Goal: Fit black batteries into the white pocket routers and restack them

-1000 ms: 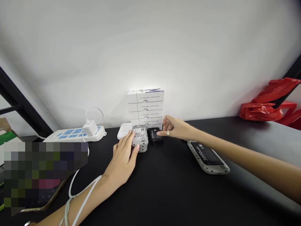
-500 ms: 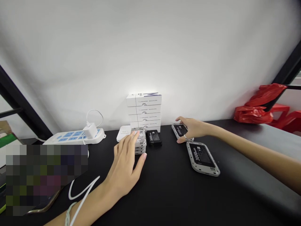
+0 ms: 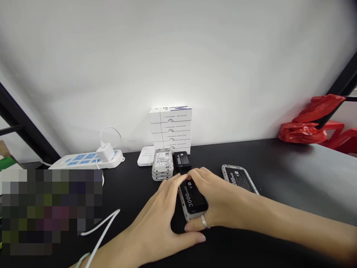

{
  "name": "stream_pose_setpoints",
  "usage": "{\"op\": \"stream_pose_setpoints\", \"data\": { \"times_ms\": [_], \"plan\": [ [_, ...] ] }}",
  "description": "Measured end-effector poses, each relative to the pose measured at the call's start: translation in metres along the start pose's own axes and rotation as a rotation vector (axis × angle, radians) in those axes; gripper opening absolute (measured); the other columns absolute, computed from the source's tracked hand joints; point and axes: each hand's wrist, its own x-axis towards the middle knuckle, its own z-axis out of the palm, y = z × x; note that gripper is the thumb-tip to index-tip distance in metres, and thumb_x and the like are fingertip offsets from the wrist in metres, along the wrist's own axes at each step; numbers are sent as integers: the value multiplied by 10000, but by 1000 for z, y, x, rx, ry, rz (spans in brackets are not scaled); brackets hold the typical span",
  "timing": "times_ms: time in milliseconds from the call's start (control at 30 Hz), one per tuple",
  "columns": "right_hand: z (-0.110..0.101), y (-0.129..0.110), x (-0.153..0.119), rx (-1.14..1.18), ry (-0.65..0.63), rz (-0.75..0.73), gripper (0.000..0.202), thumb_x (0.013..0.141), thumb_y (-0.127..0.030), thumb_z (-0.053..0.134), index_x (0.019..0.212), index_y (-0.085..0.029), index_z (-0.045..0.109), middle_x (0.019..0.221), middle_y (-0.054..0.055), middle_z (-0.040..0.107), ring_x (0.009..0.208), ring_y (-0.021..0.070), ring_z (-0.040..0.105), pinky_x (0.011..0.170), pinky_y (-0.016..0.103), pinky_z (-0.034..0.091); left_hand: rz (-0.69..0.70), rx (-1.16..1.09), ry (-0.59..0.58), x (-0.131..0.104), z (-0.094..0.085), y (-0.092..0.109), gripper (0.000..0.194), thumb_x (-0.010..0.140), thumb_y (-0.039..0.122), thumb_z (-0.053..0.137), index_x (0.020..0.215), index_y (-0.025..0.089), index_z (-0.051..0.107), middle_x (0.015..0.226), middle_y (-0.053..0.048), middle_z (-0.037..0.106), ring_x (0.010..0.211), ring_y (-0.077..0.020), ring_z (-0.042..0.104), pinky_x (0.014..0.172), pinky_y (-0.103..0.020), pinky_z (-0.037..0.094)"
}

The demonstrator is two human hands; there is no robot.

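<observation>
A grey-framed device with a black 3000mAh battery (image 3: 192, 197) lies between my hands at the middle of the black table. My right hand (image 3: 220, 197), a ring on its thumb, is wrapped over the device's right side. My left hand (image 3: 158, 223) reaches to its upper left edge, thumb and fingers apart. Another such device (image 3: 241, 179) rests to the right, partly behind my right hand. Behind my left hand stands a stack of grey-framed devices (image 3: 163, 162), and beside it lie loose black batteries (image 3: 183, 159).
Stacked white boxes (image 3: 177, 127) stand against the wall, with flat white covers (image 3: 146, 155) to their left. A power strip (image 3: 83, 159) with a charger (image 3: 106, 152) sits further left. A white cable (image 3: 104, 230) crosses my left forearm. A red bag (image 3: 302, 133) hangs at right.
My right hand has brought the rear device from the back right to the middle. My left hand has left the stack and moved right and nearer, beside that device.
</observation>
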Motion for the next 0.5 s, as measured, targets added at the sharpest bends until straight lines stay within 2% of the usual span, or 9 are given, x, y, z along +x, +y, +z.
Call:
{"op": "stream_pose_setpoints", "data": {
  "times_ms": [133,233,400,500],
  "plan": [
    [10,-1,11,-40,84,-126,476,753,-559,594,935,-130,498,891,79,496,824,215,458,734,384,436,-62,-57,17,2,1,-1,924,696,560,656,1398,339,99,1414,-72,301,1234,-294,402,973,-492,437],
    [10,0,17,-46,85,-118,364,839,-479,528,936,-129,496,899,78,492,845,214,446,757,392,426,-120,-97,1,3,-1,1,890,708,505,664,1387,363,107,1376,-61,349,1184,-281,448,930,-479,472],
    [9,2,21,215,67,49,383,756,-479,608,924,-162,474,992,66,480,901,194,465,776,351,437,-102,-95,-3,1,-2,7,952,672,531,685,1382,386,68,1399,-51,322,1234,-294,404,970,-511,434],
    [3,1,19,301,67,87,393,691,-453,663,881,-184,447,978,47,481,869,176,468,737,319,449,-95,-126,7,0,-3,10,971,649,503,710,1376,369,80,1373,-64,344,1190,-278,451,933,-471,474]
  ]
}}
